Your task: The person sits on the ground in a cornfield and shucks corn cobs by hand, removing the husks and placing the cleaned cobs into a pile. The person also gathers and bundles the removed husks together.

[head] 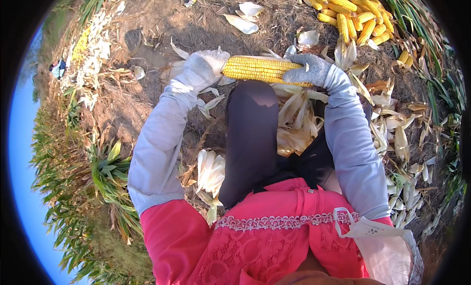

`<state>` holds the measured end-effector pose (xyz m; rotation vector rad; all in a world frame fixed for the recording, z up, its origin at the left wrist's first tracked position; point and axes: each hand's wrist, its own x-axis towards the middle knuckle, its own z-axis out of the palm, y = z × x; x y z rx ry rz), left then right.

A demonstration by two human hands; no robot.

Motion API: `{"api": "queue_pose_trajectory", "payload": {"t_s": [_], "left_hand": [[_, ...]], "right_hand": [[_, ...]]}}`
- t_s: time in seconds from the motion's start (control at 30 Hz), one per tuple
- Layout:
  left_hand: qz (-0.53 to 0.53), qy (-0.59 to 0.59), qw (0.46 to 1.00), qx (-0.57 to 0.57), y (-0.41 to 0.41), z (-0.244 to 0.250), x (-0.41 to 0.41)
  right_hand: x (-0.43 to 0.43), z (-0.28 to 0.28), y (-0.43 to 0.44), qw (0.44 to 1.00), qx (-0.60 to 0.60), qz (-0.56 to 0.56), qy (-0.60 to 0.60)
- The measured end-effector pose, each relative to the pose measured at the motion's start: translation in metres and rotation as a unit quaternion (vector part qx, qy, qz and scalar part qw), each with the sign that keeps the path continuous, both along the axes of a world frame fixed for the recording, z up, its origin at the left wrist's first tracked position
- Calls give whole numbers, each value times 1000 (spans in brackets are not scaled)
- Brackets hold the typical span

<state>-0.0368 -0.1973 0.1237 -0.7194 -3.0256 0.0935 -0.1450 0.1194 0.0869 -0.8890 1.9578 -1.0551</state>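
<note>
Across my raised knee lies an ear of corn (pixel 257 68), its yellow kernels bare and a strip of pale husk showing along the far side. My left hand (pixel 206 68), in a light knit glove, is closed around its left end; what the fingers grip there is hidden. Wrapped over the right end is my right hand (pixel 311 69), in a grey glove, thumb on the near side. Loose dry husks (pixel 300 112) lie on the ground below the ear and between my legs.
A pile of husked corn ears (pixel 353 12) sits at the far right, with another ear (pixel 405 58) lying nearer. Husks (pixel 243 20) litter the soil. Cut green stalks (pixel 110 171) lie at left, near standing corn plants (pixel 55 182). Another person (pixel 58 69) is far left.
</note>
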Motion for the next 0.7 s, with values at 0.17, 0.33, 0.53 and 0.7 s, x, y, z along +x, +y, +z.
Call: {"api": "queue_pose_trajectory", "payload": {"t_s": [0.17,0.33,0.53,0.7], "left_hand": [[75,3,997,-1,5,-17,-3],[344,-20,910,232,71,-30,42],[439,-83,849,283,79,-25,40],[382,-111,856,330,86,-13,40]], "right_hand": [[-2,-5,2,1000,-13,18,-11],[-4,13,-3,996,74,37,26],[-4,3,10,987,34,5,159],[1,22,11,985,19,13,171]]}}
